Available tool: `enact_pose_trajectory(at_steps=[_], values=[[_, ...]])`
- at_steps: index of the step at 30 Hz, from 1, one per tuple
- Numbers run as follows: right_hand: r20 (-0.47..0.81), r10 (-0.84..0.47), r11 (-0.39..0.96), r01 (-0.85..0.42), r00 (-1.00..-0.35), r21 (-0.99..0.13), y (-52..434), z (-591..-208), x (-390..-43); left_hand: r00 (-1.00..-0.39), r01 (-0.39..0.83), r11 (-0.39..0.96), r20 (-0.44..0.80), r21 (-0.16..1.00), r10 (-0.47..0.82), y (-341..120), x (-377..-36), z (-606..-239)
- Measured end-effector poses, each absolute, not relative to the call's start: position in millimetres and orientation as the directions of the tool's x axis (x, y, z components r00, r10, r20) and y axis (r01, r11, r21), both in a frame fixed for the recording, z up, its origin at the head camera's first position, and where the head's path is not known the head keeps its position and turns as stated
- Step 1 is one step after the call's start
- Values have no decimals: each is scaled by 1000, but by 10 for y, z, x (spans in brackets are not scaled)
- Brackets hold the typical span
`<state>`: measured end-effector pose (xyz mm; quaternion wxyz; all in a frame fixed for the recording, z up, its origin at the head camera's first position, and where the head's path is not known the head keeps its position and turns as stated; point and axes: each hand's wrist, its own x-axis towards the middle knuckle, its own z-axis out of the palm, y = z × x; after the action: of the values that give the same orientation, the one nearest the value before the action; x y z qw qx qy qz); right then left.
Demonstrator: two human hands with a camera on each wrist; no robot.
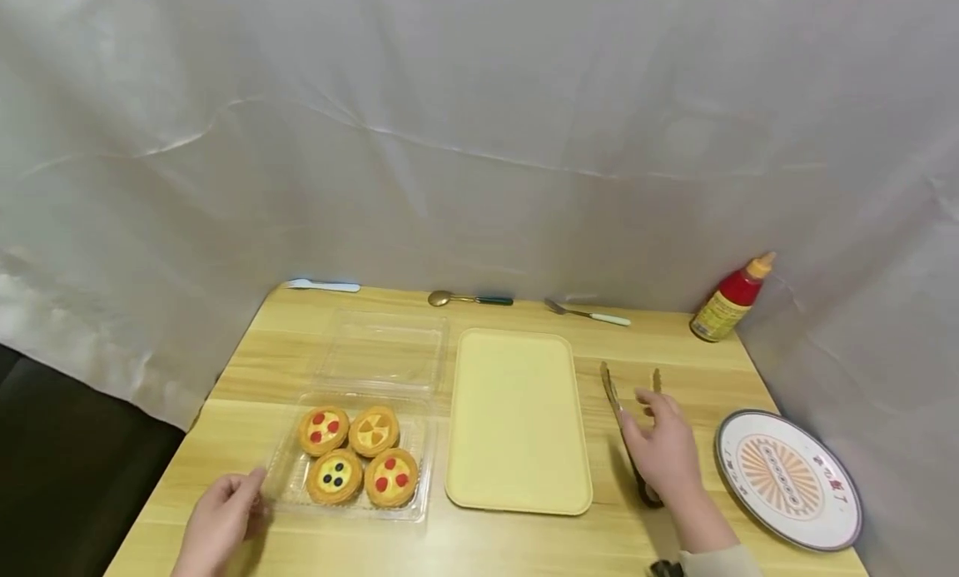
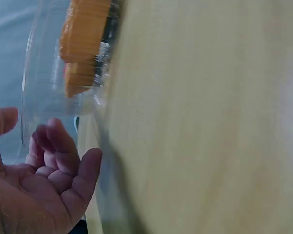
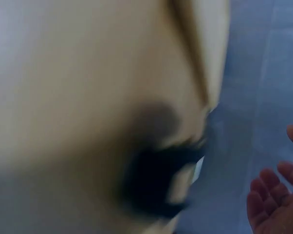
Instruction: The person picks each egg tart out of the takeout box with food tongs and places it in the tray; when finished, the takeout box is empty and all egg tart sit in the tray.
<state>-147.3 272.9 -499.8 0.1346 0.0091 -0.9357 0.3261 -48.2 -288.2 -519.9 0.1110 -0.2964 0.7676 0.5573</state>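
Tongs [image 1: 628, 427] lie under the open right hand [image 1: 663, 452], which should grip both arms squarely, while the open left hand [image 1: 225, 519] steadies the tart box [image 1: 352, 456].

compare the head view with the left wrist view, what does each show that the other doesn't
Only the head view shows the tray, tongs under the right hand, plate, sauce bottle, and the spoon, fork and knife along the table's far edge. Only the left wrist view shows the left hand's palm, with fingers loosely bent, not gripping anything. Both show the left hand beside the clear box of tarts and the wooden table.
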Motion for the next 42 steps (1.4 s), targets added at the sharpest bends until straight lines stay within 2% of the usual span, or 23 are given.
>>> enact_pose_trajectory(at_steps=[3,10,17,24,27,34,42], values=[[191,135,817,0,-972,-576,2919,-5062,-1331,-799,-556,177,-464,812,-382,-2881,-522,-5140],[-88,251,764,253,-964,-593,3002,-5243,-1185,-787,-498,56,-424,865,-448,-2764,-569,-5175],[-207,224,770,303,-952,-561,3036,-5324,-1235,-789,-515,50,-451,856,-417,-2770,-558,-5180],[-211,217,837,293,-953,-463,3065,-5339,-1281,-809,-485,20,-439,875,-391,-2719,-579,-5178],[-192,211,847,277,-959,-454,3090,-5348,-1293,-812,-479,37,-426,877,-399,-2711,-584,-5184],[-154,258,757,298,-954,-582,3143,-5300,-1216,-823,-481,64,-425,875,-377,-2695,-615,-5187],[-29,272,713,222,-962,-665,3012,-5083,-1038,-822,-490,65,-436,869,-366,-2696,-642,-5183]])
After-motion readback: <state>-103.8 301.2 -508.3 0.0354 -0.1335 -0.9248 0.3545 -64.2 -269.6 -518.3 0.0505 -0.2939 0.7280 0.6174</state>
